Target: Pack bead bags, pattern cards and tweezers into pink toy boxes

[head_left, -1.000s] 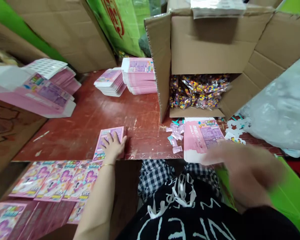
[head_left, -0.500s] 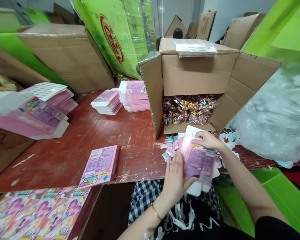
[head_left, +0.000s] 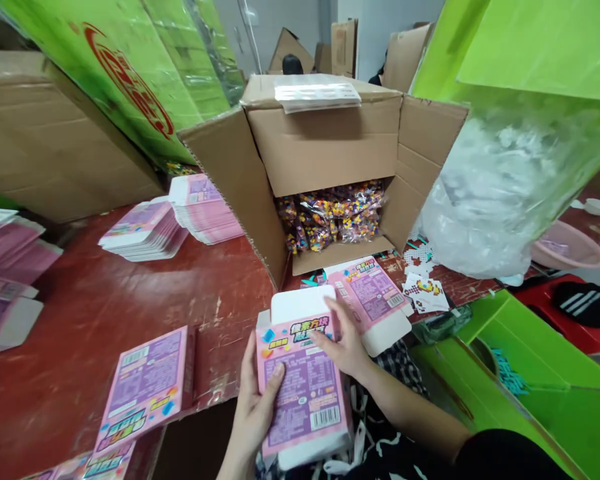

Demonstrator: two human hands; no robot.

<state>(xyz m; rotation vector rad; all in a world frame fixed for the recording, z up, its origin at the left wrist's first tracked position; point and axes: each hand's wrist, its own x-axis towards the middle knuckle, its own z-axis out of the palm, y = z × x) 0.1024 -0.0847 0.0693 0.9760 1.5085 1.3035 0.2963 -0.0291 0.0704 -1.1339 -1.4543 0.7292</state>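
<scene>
Head view: left hand (head_left: pixel 254 407) grips a pink carton (head_left: pixel 303 390) by its left edge, thumb lying on the printed face, fingers wrapped behind and out of sight. Right hand (head_left: pixel 345 343) rests on the carton's upper right part, fingers spread flat across the face near the title print, not pinching. Carton sits between both hands over the person's lap, just off the near edge of the table (head_left: pixel 80 313), barcode face up, white top flap open at 12 o'clock, white bottom flap poking out at 6 o'clock.

At 1 o'clock from the grip, a second flat carton (head_left: pixel 375 300) lies on the table edge, partly under the right hand's fingers; touching or not, cannot tell. At 9 o'clock, another pink carton (head_left: pixel 147 383) lies face up on the table, well apart from the left hand. At 12 o'clock, an open cardboard box (head_left: pixel 325 143) on its side, full of small colourful bags (head_left: pixel 330 213). At 11 o'clock, two stacks of flat cartons (head_left: pixel 180 217) beside the box. At 2 o'clock, printed paper bits (head_left: pixel 425 290) and a big clear plastic bag (head_left: pixel 485 193). At 3 o'clock, green bin (head_left: pixel 525 373) near the right forearm.
</scene>
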